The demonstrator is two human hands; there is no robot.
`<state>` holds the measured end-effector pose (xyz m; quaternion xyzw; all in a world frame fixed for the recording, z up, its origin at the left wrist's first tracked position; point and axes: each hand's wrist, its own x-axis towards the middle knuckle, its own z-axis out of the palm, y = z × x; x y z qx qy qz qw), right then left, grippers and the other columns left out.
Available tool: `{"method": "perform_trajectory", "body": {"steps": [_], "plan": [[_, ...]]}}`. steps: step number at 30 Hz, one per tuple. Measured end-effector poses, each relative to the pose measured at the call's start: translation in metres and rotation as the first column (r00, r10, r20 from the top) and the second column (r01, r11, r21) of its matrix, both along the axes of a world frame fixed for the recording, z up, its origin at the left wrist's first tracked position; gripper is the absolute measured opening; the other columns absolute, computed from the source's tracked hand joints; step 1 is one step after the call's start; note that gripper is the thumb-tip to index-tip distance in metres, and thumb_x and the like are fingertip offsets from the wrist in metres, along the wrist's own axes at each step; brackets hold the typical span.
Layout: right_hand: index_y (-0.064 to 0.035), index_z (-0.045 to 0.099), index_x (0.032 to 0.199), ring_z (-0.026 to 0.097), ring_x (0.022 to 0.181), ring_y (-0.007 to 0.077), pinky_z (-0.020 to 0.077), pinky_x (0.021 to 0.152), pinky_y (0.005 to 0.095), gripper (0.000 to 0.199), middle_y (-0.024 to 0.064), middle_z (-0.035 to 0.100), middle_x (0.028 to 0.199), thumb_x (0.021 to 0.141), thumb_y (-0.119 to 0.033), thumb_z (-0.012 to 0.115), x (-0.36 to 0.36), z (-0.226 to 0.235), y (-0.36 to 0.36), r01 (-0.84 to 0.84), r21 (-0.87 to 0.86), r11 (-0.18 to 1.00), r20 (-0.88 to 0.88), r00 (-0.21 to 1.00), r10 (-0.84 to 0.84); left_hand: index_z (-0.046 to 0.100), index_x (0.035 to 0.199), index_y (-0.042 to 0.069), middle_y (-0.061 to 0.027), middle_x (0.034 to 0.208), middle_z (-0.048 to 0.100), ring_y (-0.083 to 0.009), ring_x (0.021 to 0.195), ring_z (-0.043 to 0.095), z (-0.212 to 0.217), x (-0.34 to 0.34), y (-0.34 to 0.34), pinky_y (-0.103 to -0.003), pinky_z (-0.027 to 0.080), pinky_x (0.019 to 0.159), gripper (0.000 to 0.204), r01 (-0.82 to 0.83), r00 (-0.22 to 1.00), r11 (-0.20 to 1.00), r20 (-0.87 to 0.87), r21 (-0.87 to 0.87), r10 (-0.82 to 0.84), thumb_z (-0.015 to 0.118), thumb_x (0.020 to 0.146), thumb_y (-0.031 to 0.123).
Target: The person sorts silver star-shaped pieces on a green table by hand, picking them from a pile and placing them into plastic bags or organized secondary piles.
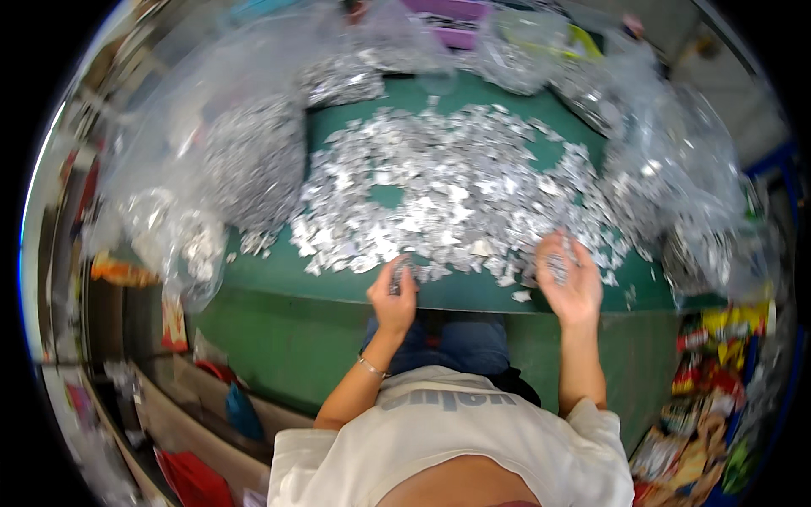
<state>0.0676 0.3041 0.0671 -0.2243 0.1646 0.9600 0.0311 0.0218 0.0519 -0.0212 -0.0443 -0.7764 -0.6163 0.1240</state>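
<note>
left hand (394,296) pinched shut on foil bits (397,275) lower center, right hand (570,283) cupped loosely over scraps (448,190), green table (338,279), bags (253,160) around

Clear plastic bags bulging with silvery scrap ring the green surface (338,283): a large one (253,160) at the far left, a smaller, sagging one (182,241) over the left edge, and more (676,194) heaped along the right. At the far edge sits a purple box (456,21). Below the right side lies a jumble of colourful snack wrappers (710,397). Down on the left are a blue object (243,410) and something red (194,477), both near cardboard.
</note>
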Motion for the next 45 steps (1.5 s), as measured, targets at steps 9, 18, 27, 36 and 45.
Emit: {"method": "perform_trajectory", "body": {"steps": [9,18,27,36,45], "plan": [[0.0068,0.05,0.097,0.052,0.089,0.0286,0.0379,0.101,0.0465,0.015,0.0143,0.054,0.09,0.091,-0.004,0.041,-0.021,0.02,-0.037,-0.232,0.494,0.838,0.291,0.952,0.092,0.061,0.096,-0.002,-0.0186,0.081,0.064,-0.0267,0.07,0.065,0.007,0.006,-0.001,-0.031,0.049,0.062,0.018,-0.003,1.0,1.0,0.03,-0.01,0.004,0.058,0.081,0.007],[0.0001,0.048,0.1,0.054,0.077,0.0206,0.0479,0.062,0.0327,0.016,0.0088,0.053,0.08,0.085,-0.003,0.053,-0.108,0.092,-0.103,-0.393,0.747,0.535,0.026,0.823,0.568,0.06,0.097,-0.002,-0.0175,0.079,0.063,-0.0255,0.066,0.062,0.012,0.002,0.002,-0.031,0.048,0.059,0.019,-0.002,1.0,0.997,-0.017,0.079,0.004,0.059,0.081,0.007],[0.0033,0.029,0.127,0.039,0.113,0.0328,0.033,0.097,0.0417,0.044,0.0217,0.035,0.122,0.092,-0.017,0.045,-0.348,0.276,-0.26,0.047,0.902,0.43,-0.303,0.776,0.552,0.059,0.101,-0.003,-0.0196,0.084,0.064,-0.03,0.072,0.064,0.008,-0.006,0.005,-0.033,0.049,0.063,0.02,0.006,0.993,0.996,-0.116,0.093,0.005,0.058,0.083,0.006],[0.0022,0.054,0.114,0.042,0.115,0.0195,0.0272,0.1,0.0305,0.033,0.0119,0.053,0.116,0.09,-0.021,0.052,-0.222,0.197,-0.233,0.61,0.689,-0.391,-0.32,0.74,0.591,0.058,0.102,-0.004,-0.0178,0.08,0.063,-0.0209,0.058,0.062,0.003,-0.003,-0.004,-0.031,0.047,0.057,0.022,0.031,0.998,0.993,0.051,0.114,-0.037,0.059,0.083,0.006],[0.0011,0.059,0.099,0.055,0.084,0.0101,0.043,0.079,0.0257,0.019,0.0034,0.061,0.088,0.087,-0.014,0.055,-0.102,0.032,-0.067,0.169,0.737,-0.654,0.282,0.803,0.525,0.048,0.117,-0.004,-0.0142,0.108,0.06,-0.0165,0.084,0.063,0.033,-0.022,-0.038,-0.019,0.044,0.053,0.031,0.192,0.908,0.583,0.084,0.79,-0.412,0.049,0.09,0.012]]}}
